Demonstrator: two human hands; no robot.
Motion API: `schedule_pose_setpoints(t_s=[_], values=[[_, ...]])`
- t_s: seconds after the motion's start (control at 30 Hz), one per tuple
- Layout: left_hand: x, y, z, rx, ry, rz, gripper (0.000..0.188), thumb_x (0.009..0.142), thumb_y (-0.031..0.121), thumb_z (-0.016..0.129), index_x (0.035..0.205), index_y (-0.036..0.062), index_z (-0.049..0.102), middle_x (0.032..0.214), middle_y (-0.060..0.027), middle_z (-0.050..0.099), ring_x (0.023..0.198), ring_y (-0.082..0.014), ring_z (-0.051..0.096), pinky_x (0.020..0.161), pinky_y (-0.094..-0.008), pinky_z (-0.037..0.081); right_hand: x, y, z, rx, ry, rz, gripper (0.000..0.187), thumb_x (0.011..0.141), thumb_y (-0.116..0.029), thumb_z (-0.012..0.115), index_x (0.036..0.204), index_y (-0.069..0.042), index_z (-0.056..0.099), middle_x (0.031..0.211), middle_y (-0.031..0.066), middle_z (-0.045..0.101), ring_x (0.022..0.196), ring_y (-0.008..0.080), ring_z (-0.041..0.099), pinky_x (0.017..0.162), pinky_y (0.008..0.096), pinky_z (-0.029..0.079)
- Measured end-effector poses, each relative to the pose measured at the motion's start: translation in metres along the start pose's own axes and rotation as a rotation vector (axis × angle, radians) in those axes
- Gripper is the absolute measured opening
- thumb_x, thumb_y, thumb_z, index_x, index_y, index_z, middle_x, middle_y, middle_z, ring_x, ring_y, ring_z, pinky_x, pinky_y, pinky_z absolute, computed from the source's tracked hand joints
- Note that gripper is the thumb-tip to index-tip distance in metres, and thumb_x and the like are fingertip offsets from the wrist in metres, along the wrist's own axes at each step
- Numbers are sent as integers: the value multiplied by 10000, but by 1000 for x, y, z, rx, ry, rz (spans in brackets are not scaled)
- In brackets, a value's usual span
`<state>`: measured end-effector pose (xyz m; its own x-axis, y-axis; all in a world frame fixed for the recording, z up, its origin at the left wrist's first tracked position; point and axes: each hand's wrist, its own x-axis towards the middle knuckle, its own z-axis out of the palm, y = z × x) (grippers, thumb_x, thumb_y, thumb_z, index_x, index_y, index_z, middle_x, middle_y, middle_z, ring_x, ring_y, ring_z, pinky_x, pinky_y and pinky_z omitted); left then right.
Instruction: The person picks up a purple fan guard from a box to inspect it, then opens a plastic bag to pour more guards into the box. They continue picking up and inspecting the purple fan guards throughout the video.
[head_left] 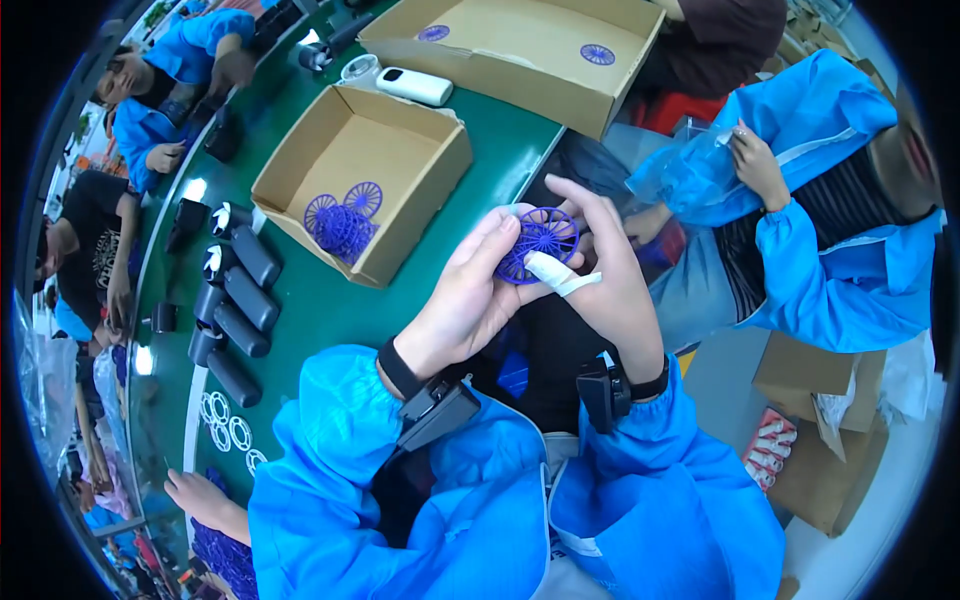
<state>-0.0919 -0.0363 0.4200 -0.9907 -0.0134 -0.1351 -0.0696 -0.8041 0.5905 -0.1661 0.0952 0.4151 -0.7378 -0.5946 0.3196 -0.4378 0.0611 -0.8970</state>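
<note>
Between my two hands is a round purple plastic grille (541,231) with thin spokes and a small hub, held up above my lap. My left hand (466,285) is closed on its left edge, thumb on top and fingers underneath. On the other side my right hand (612,280) presses its thumb, wrapped in white tape, against the lower part of the grille. The right index finger is raised. Whether a second grille lies under the first I cannot tell. Ahead, a cardboard box (418,190) holds a pile of similar purple grilles (343,232).
A larger cardboard box (510,40) with purple grilles stands farther back. Dark cylindrical housings (243,330) and white rings (220,425) lie on the green table (330,310) at left. A white device (414,86) is behind the box. A co-worker in blue (800,200) sits at right; other people work at left.
</note>
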Motion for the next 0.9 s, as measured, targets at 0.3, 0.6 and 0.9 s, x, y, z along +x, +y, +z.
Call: schedule_pose_setpoints(t_s=[0.3,0.6,0.9], values=[[7,-20,-15,507,153,171,200,937,173,470,1066,20,473,967,-104,574,788,-148,613,600,-263,534,-12,32,-2,593,-32,316,268,870,-73,555,1121,17,578,927,61,600,746,98,558,669,205,452],[11,-12,-16,391,172,145,175,923,160,503,1032,22,504,898,-89,589,736,-126,605,552,-229,505,-12,34,4,598,76,255,255,889,-89,529,1104,38,579,937,87,631,756,112,602,607,213,489],[10,-15,-20,607,254,233,154,864,82,589,990,19,525,893,-82,588,722,-113,595,536,-219,491,-14,39,-6,845,161,327,282,898,-97,525,1155,15,554,985,80,606,853,122,590,669,243,502]])
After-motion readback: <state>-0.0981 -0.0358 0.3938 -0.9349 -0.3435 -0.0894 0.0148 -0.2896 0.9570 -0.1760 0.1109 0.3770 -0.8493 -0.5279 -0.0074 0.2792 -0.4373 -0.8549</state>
